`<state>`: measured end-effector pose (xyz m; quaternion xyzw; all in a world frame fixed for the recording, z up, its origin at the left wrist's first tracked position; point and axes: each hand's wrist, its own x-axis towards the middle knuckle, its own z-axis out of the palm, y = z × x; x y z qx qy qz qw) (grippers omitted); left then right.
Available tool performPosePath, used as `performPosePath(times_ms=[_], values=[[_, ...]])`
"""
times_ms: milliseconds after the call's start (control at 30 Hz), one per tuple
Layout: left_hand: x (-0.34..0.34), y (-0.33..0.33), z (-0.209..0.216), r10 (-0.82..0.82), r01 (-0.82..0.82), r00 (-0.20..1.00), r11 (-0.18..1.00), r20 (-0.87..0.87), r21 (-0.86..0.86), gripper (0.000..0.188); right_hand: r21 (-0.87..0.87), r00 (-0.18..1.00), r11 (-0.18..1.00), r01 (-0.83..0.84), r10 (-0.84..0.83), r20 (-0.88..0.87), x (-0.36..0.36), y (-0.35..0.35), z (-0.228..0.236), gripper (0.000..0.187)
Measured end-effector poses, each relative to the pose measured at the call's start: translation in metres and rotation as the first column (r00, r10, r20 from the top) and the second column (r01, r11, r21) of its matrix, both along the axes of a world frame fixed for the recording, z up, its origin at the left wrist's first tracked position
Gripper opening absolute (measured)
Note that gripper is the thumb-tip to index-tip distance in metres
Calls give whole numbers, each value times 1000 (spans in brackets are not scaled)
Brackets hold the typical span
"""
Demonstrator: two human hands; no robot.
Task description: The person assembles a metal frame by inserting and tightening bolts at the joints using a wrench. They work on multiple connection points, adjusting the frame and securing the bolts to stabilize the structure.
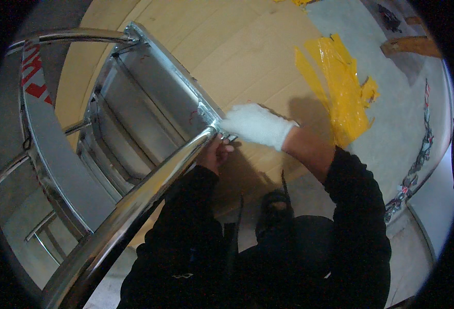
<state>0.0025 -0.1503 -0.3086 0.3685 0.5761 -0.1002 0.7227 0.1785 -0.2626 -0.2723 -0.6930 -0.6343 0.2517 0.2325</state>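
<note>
A shiny tubular metal rail (149, 188) runs from the lower left up to the corner of a metal frame with step-like crosspieces (149, 98). At that corner my right hand (260, 124), in a white knit glove, is closed, its fingertips against the joint and hiding what they grip. Just below, my bare left hand (218, 153) has its fingers curled under the rail's end. They pinch at a small metal piece (230, 138), too small to name and partly hidden by the fingers and shadow.
Tan boards (237, 46) lie under the frame. Torn yellow plastic tape (340, 87) sticks across their right edge. A grey curved panel (64, 149) with red-and-white tape stands at left. Twisted striped tape (422, 144) lies along the right, near a wooden piece (412, 46).
</note>
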Motion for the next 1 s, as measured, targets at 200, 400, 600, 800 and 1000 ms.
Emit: performPosePath(times_ms=[200,400,600,800,1000], values=[[9,-7,17,-57,60,998,983,-24,174,20,-299,901,912,280,-358,-247,-47,-38,-12,19],[12,-7,21,-136,144,989,966,-50,216,22,-298,676,798,524,-603,-424,-79,-36,-20,17],[4,1,10,-98,107,993,983,-67,148,19,-302,618,780,548,-620,-484,-81,-26,-11,17],[8,-5,14,-34,42,998,987,-52,154,20,-267,630,759,594,-645,-433,-84,-21,-18,17],[6,-3,11,-26,33,998,991,-55,132,20,-429,541,731,530,-682,-492,-81,-19,-14,18]])
